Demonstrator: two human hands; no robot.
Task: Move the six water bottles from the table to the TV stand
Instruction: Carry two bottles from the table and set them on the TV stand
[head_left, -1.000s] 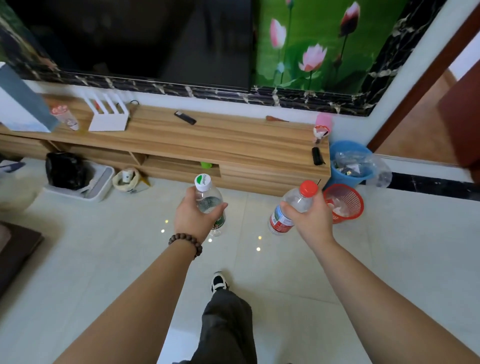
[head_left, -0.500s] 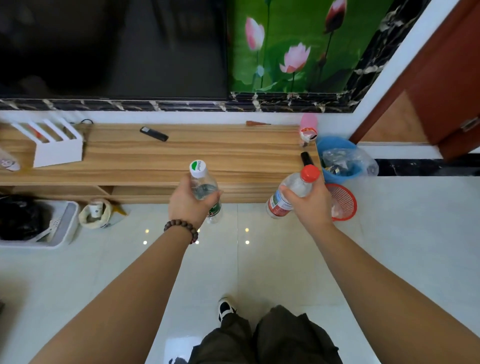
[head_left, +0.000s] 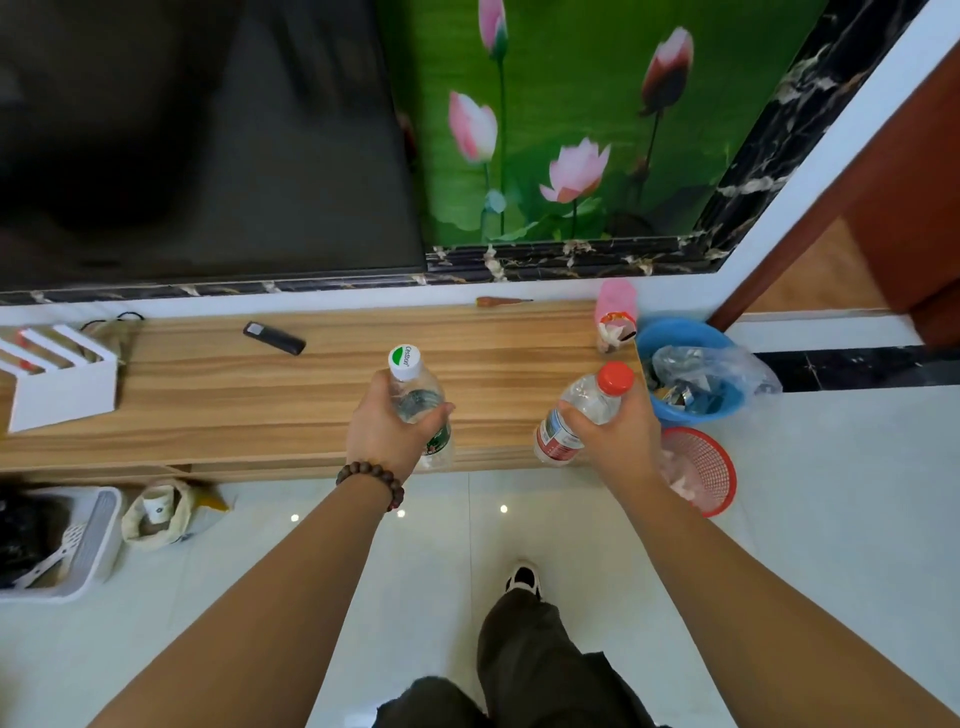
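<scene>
My left hand (head_left: 387, 434) grips a clear water bottle with a white and green cap (head_left: 405, 358), held upright over the front edge of the wooden TV stand (head_left: 234, 395). My right hand (head_left: 615, 434) grips a second clear bottle with a red cap and red label (head_left: 584, 402), tilted to the right, over the stand's right front corner. Both bottles are in the air, above the stand's top. The table and any other bottles are out of view.
On the stand lie a black remote (head_left: 274, 338), a white rack (head_left: 57, 374) at the left, a screwdriver (head_left: 501, 301) and a pink object (head_left: 615, 314) at the right end. A blue basin (head_left: 691, 358) and a red basket (head_left: 701, 467) sit on the floor to the right. A TV hangs above.
I have stepped closer to the TV stand. Both hands with their bottles have moved forward, from over the floor to over the stand's front edge.
</scene>
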